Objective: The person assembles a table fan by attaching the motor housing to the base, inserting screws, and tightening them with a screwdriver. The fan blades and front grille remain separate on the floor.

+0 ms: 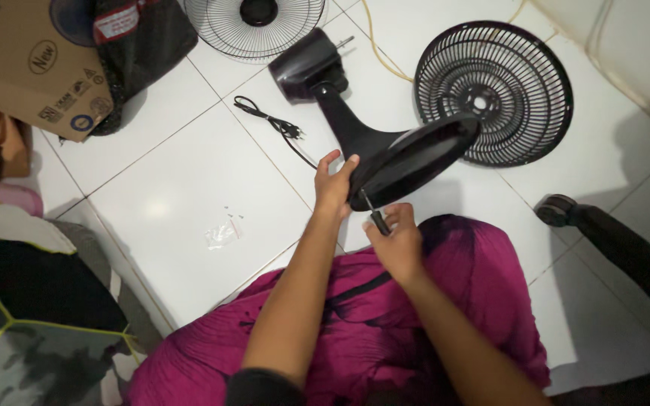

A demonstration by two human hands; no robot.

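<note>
Both bare forearms rose from the bottom edge toward the middle of the frame, over a lap covered in pleated magenta cloth [385, 323]. The right hand [399, 244] was clenched around the dark handle of a screwdriver [374, 214], whose thin shaft slanted up and slightly left to meet the near rim of the fan base [415, 158]. The left hand [334, 184] gripped that rim from the left, fingers curled over the edge and thumb raised.

The fan base was an oval of glossy black plastic, tipped on its edge so its broad face turned toward the right of the frame. From it a smooth, tapering neck ran up and left to the rounded motor housing [306, 66], so the stand's long axis lay diagonally from centre to upper centre, with a short metal spindle poking from the housing toward the upper right. A thin black power cord [268, 119] trailed left of the neck, ending in a plug.

All of this lay on a floor of glossy white tiles [182, 173]. At lower centre-left sat a small clear plastic bag [221, 234] with a few tiny screws beside it. Right of the stand lay a round black plastic grille [505, 90] with radial slats. A thin wire grille [253, 28] lay at the top edge, and a cardboard box [28, 68] filled the upper left corner.
</note>
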